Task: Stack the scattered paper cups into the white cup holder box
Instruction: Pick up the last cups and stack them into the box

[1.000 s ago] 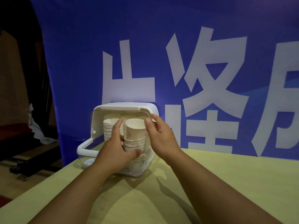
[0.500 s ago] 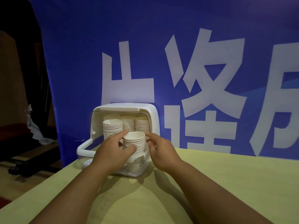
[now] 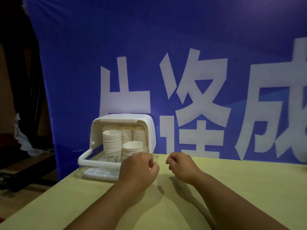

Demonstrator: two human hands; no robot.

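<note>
Fig.: L hand point(image 3: 139, 166) & R hand point(image 3: 181, 166) curled beside cup holder box point(image 3: 123, 117); grip unclear. Paper cups point(image 3: 112, 140): light, crushable; take stack by sidewalls.

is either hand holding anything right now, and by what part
Right hand: curled, holds nothing. Left hand hides the right front rim of the cup holder box; a grip there cannot be told.

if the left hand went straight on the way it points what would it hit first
Probably the short front stack of cups in the white cup holder box, just beyond the left hand; the box's lowered front rim could come first, depth is unclear.
</note>
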